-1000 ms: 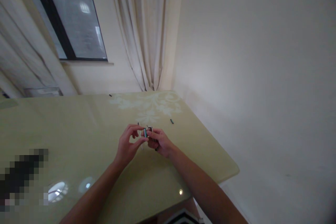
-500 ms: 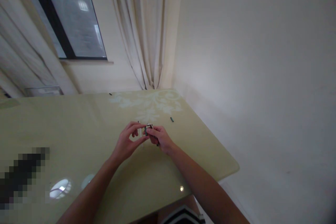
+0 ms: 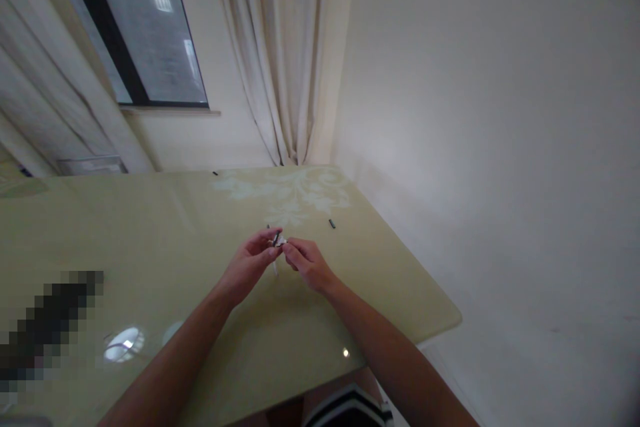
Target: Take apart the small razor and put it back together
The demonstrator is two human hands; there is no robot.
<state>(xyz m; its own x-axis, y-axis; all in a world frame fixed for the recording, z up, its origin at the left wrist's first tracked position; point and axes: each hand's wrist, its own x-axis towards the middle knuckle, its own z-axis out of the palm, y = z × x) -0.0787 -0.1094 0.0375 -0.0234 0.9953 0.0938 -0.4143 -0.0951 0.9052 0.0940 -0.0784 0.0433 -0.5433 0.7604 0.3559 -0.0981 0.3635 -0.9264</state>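
Note:
Over the table, my left hand pinches a small dark and white piece between thumb and fingers. My right hand is closed at the piece's right side, its thumb and forefinger pressed together there. The fingers cover much of the piece, and its kind is too small to make out. A thin white stick with a dark tip shows behind and below the left fingers; whether it lies on the table or is held, I cannot tell.
A short dark strip lies on the glossy, pale green table, right of my hands. Another small dark bit rests by the far edge. A wall borders the right side, and curtains hang behind.
Both hands have turned the small piece, and more of its white part shows. The left fingers have closed in from a wider pinch. The view has shifted slightly.

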